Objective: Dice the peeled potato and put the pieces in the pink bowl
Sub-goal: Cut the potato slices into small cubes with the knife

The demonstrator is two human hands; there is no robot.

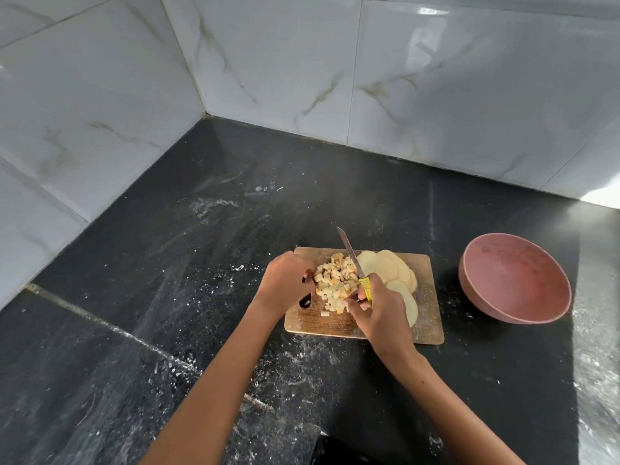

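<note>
A wooden cutting board (pixel 427 327) lies on the black counter. A heap of small potato cubes (pixel 335 281) sits on its left half, and several round potato slices (pixel 389 268) overlap on its right half. My right hand (pixel 375 312) grips the yellow handle of a knife (pixel 350 253), whose blade points away from me between the cubes and the slices. My left hand (pixel 285 283) is at the left edge of the cube heap with curled fingers touching the pieces. The pink bowl (pixel 516 285) stands to the right of the board and holds nothing.
The black stone counter (pixel 201 263) is dusted with white specks around the board. Marble-tiled walls (pixel 302 62) meet in a corner behind the board. A dark object (pixel 335 451) sits at the counter's near edge between my arms.
</note>
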